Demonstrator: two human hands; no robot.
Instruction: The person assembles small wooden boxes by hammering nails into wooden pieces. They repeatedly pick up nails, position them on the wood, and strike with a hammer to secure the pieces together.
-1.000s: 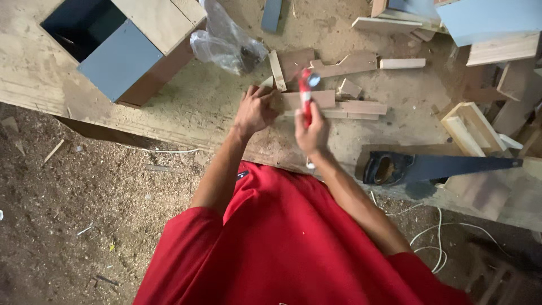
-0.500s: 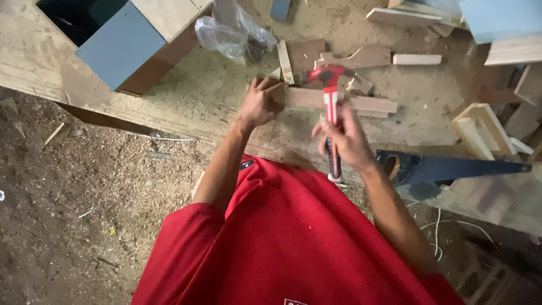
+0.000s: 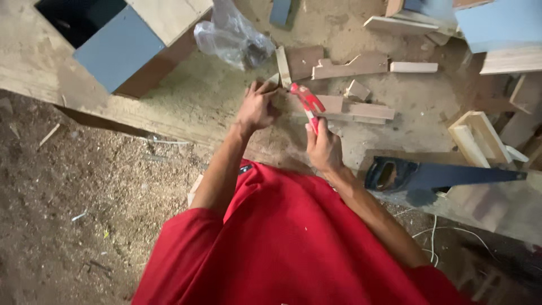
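Observation:
My right hand (image 3: 323, 148) grips the handle of a red hammer (image 3: 306, 102), whose head is down near the wood in front of me. My left hand (image 3: 258, 107) rests on the dusty workbench with its fingers pinched at the end of a flat wooden strip (image 3: 353, 109), just left of the hammer head. What the fingers pinch is too small to see. Both arms reach out from a red shirt.
A hand saw (image 3: 440, 176) with a dark blade lies at the right on the bench. Several wood offcuts (image 3: 350, 66), a crumpled clear plastic bag (image 3: 232, 38) and a blue-faced box (image 3: 117, 47) lie beyond. A small wooden frame (image 3: 477, 135) sits right. Sawdust floor (image 3: 68, 214) lies left.
The hammer was raised, swung back towards my body, and has now come down again by the wooden strip. My left hand stayed on the wood.

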